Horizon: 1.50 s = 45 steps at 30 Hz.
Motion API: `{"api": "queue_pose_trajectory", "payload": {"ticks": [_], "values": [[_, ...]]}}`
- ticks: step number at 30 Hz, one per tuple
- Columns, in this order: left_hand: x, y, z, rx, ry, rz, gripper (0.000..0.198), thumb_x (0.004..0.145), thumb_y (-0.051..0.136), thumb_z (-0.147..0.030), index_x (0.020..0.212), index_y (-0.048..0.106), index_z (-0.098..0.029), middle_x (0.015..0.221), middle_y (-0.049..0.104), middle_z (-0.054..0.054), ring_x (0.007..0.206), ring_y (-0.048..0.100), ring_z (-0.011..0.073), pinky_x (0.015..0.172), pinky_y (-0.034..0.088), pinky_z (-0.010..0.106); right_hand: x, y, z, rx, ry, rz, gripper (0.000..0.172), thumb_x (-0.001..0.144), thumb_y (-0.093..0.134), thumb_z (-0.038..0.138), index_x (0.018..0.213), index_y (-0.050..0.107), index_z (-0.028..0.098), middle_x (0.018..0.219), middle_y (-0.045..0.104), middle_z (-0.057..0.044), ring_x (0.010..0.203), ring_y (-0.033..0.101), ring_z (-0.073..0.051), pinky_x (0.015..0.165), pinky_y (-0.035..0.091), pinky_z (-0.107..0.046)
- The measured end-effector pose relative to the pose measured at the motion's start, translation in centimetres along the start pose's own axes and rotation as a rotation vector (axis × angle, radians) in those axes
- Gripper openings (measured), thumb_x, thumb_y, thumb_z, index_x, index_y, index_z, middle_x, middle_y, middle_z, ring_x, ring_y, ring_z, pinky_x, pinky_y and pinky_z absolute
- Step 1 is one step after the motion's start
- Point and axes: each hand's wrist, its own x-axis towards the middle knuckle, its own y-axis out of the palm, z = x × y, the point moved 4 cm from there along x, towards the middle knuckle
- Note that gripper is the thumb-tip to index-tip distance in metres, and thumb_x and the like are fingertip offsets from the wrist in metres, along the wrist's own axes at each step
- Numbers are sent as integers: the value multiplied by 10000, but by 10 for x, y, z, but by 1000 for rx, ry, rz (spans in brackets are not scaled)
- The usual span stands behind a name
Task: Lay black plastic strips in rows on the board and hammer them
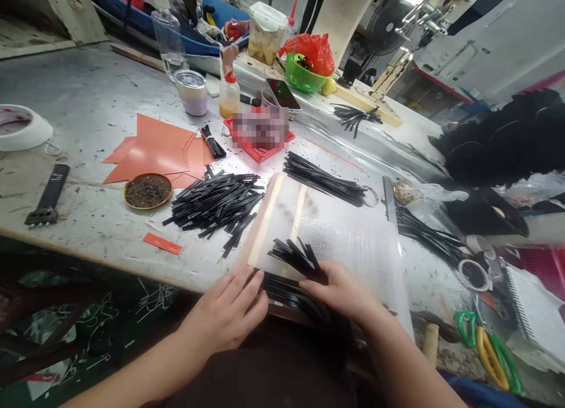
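Observation:
My left hand (229, 311) lies flat with fingers together and stretched on a stack of black strips (282, 290) at the near edge of the table. My right hand (338, 290) pinches a small fan of black strips (295, 256) that rests on a clear plastic sheet (348, 237). A wooden slat (265, 222) lies along the sheet's left side. A loose heap of black strips (218, 205) sits just left of the sheet. A tied bundle of long black strips (326, 181) lies behind the sheet.
Orange sheets (154, 152) and a round dish of dark bits (148, 191) lie to the left. A red tray (260, 140), a glue bottle (229, 93), a cup (192, 92) and a green bowl (304, 75) stand behind. Scissors (485, 346), a tape ring (472, 275) and black material (503, 140) are right.

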Motion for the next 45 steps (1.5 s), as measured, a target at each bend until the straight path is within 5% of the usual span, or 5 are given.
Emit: {"api": "queue_pose_trajectory", "payload": {"ticks": [11,19,30,34,45], "values": [[26,15,-13,-57,166,20,237,796,379,-179,910,585,-158,991,649,74,892,574,241,781,398,370,-2,2,8,-108,-89,-46,156,728,551,251,821,652,178,819,690,-35,774,621,-234,666,455,-309],[22,17,-15,-55,178,-16,250,794,379,-192,927,589,-163,1071,633,67,914,575,246,792,413,377,-7,-29,8,-57,-115,-77,129,772,508,280,783,586,177,738,609,-17,675,554,-175,635,429,-295],[19,10,-12,-43,107,-149,255,837,364,-133,839,616,-177,945,674,49,883,599,207,810,435,347,17,12,39,220,-120,186,47,736,506,149,693,514,169,563,496,44,496,479,-97,469,368,-207],[13,6,-7,-36,79,-130,220,816,404,-125,831,622,-148,905,671,78,879,602,229,804,444,362,20,17,33,286,-11,166,114,764,502,197,655,481,176,507,469,61,408,430,-77,406,328,-197],[4,-1,-3,27,-20,-75,190,804,442,-144,853,625,-138,913,667,86,864,605,240,773,444,360,22,27,36,232,-21,136,101,757,526,217,666,509,177,479,469,61,395,445,-80,383,330,-189]]}}
